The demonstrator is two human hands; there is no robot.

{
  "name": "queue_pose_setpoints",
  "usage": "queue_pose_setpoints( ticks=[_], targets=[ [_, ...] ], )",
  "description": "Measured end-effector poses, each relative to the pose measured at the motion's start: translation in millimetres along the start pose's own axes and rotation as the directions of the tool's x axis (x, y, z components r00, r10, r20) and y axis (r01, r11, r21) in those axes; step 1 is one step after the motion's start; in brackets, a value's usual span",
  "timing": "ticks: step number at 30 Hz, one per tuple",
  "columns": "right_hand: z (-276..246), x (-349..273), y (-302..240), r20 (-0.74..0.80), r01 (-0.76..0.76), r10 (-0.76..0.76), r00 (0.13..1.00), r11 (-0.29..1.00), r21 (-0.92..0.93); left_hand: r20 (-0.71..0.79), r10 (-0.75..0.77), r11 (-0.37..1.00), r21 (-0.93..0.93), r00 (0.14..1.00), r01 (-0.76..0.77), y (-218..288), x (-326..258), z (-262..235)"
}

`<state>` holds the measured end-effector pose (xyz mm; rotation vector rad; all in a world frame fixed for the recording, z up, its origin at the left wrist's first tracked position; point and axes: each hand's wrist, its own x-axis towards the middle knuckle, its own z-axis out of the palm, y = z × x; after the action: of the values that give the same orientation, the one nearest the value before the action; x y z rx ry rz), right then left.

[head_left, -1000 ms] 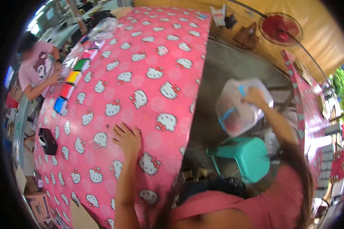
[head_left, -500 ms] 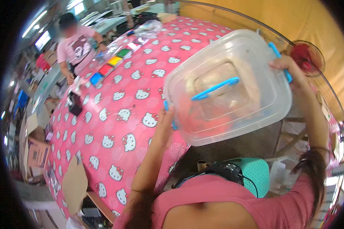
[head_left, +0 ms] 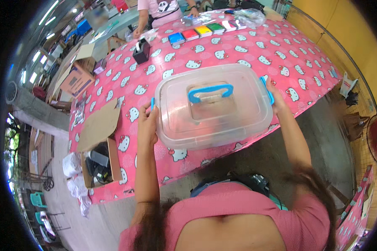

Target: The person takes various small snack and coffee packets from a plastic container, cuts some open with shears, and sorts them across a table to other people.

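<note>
Clear plastic storage box [head_left: 215, 106] with blue handle, over the near edge of the pink cat-print table [head_left: 280, 54], left hand [head_left: 147, 125] and right hand [head_left: 275, 97] gripping its opposite ends

Bench [head_left: 255, 50]: covered by a pink cloth printed with white cat faces. Carried at 12 o'clock: a row of coloured blocks [head_left: 203, 31]; a crumpled clear bag [head_left: 249, 16]. At 10 o'clock: a black tape dispenser [head_left: 141, 51]. At 8 o'clock: an open cardboard box [head_left: 98, 161]. Toward 6 o'clock: a clear lidded tub [head_left: 213, 106].
</note>
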<state>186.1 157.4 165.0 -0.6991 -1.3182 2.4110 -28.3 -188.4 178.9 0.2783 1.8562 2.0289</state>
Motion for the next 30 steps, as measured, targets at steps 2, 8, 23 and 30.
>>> queue_pose_setpoints(
  ticks=[2,8,23,30],
  targets=[
    [-3,9,-1,0.007,-0.059,0.059,0.998,0.998,-0.023,-0.039,0.065,0.997,-0.048,0.997,-0.067,-11,2,-6],
    [-26,15,13,0.143,-0.068,0.077,0.987,0.996,-0.065,-0.094,-0.085,0.989,-0.129,0.992,0.072,-31,11,-28],
    [30,-9,-63,0.039,0.550,-0.618,0.786,0.668,-0.501,0.677,0.341,0.269,0.595,0.653,-0.757,46,19,95],
    [44,-33,-77,0.104,0.635,-0.718,0.688,0.528,-0.564,0.168,0.668,0.677,0.267,0.725,-0.686,116,34,56]
  ],
)
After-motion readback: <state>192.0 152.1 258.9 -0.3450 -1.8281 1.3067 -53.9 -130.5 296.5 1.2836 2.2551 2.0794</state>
